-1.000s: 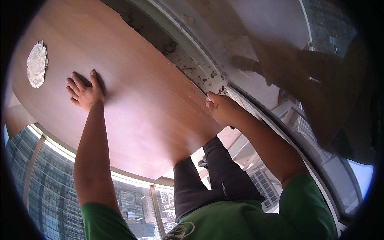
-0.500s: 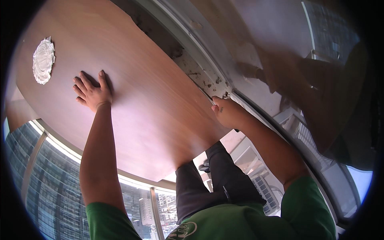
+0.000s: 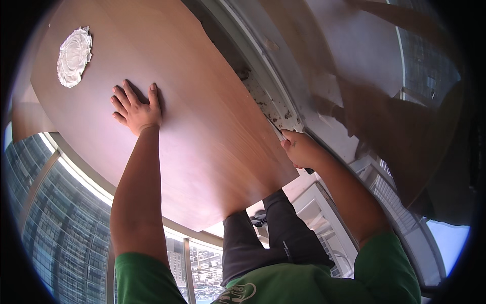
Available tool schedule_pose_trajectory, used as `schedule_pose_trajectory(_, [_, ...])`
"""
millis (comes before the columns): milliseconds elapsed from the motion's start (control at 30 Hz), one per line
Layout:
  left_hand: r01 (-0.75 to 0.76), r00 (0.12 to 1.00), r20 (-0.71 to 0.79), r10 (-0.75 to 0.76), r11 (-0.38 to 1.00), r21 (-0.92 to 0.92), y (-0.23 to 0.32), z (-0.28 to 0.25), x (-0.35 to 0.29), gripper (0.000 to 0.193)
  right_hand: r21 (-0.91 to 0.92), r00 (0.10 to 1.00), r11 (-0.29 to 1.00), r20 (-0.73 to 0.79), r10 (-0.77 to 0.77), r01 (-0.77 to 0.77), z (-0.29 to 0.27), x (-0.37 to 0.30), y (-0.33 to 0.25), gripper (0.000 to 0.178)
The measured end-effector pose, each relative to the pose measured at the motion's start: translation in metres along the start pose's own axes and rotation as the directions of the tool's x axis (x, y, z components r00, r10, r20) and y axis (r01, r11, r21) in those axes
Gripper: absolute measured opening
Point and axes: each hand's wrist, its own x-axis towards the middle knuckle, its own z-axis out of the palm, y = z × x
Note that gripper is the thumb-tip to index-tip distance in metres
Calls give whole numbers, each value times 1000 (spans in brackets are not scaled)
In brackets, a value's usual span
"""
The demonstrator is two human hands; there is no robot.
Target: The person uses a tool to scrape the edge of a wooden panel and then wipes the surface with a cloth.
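Observation:
My left hand (image 3: 140,109) lies flat on a wood-grain tabletop (image 3: 202,137), fingers spread, holding nothing. At the tabletop's right edge my right hand (image 3: 299,148) is closed around a slim tool (image 3: 275,126). Its thin front part points up along the gap beside the edge, and a dark end (image 3: 309,171) shows below my fist. Most of the tool is hidden by my fingers, so its exact kind cannot be made out. A white, round doily-like piece with a ruffled rim (image 3: 75,57) rests on the tabletop beyond my left hand.
Dark scraps and dirt lie on a pale ledge (image 3: 263,99) in the gap right of the tabletop. A glossy reflective pane (image 3: 349,66) stands along the right side. Windows (image 3: 66,218) curve round the lower left. My legs (image 3: 283,233) stand against the tabletop's near edge.
My view has shifted, so the tabletop, the white piece and both hands sit further right in the picture. Left hand still flat, right hand still closed on the tool at the edge.

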Motion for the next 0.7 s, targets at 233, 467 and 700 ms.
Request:
schedule_pose_trajectory(233, [-2,1000,5,2,1000,-19,1,-1,0,89,118,964,973,-203,-174,200,-38,4,-87,38])
schedule_pose_trajectory(467, [3,1000,8,-2,999,-37,-1,-3,0,91,-55,962,970,-126,-242,236,-52,-12,-158,37])
schedule_pose_trajectory(700, [-10,1000,8,10,999,-43,1,-1,1,90,-131,964,964,-102,-245,231,-51,30,-163,40])
